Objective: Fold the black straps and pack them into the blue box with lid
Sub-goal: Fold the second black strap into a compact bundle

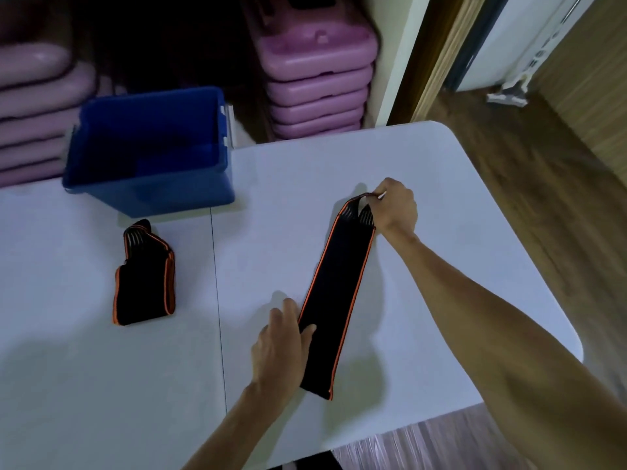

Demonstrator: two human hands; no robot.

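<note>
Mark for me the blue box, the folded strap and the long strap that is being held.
blue box (pixel 176 195): head view, on its front wall.
folded strap (pixel 146 286): head view, middle of the bundle.
long strap (pixel 336 293): head view, middle of its black band.

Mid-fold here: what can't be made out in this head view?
Head view, blue box interior: deep shadow hides any contents.
Head view, long strap far tip: covered by the right hand pinching it.
Head view, folded strap: layer count too blurred.
Head view, lid: not recognisable anywhere in frame.
</note>
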